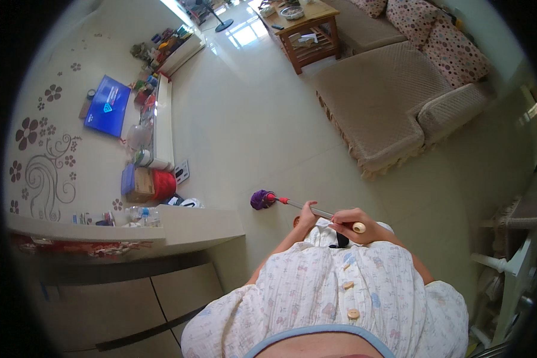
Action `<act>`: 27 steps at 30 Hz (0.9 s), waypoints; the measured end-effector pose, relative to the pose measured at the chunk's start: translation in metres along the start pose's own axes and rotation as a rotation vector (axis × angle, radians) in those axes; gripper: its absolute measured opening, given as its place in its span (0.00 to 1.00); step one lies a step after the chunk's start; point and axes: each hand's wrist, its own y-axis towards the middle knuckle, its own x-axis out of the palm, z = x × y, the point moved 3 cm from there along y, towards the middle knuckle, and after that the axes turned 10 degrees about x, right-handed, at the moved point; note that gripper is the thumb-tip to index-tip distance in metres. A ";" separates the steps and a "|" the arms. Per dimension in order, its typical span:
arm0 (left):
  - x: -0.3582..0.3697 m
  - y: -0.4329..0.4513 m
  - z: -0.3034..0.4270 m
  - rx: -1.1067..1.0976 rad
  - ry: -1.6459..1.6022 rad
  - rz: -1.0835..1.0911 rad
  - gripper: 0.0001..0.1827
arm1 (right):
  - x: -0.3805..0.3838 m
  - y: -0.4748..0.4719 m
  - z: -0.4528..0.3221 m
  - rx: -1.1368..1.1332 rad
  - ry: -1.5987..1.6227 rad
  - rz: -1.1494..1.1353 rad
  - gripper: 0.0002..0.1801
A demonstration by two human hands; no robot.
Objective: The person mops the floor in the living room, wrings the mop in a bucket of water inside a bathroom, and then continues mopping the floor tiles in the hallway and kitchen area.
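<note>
A mop with a metal pole (298, 205) slants across in front of my body. Its purple head (262, 199) rests on the pale tiled floor, to the left of my hands, below a red joint. My left hand (308, 216) is wrapped around the middle of the pole. Nearer the pole's top end, my right hand (358, 225) grips it, and the cream-coloured cap sticks out beside the fingers. The lower part of my right grip is partly hidden by the hand itself.
A sofa (376, 98) with a fringed cover stands at the upper right, beside a wooden coffee table (294, 33). Along the left wall run a white low cabinet (163, 121), a television (108, 106) and a cardboard box (143, 182). A white counter (197, 223) juts out nearby.
</note>
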 end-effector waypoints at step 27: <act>0.139 0.041 0.114 0.385 0.027 -0.499 0.22 | -0.045 -0.099 -0.065 0.152 -0.100 0.586 0.04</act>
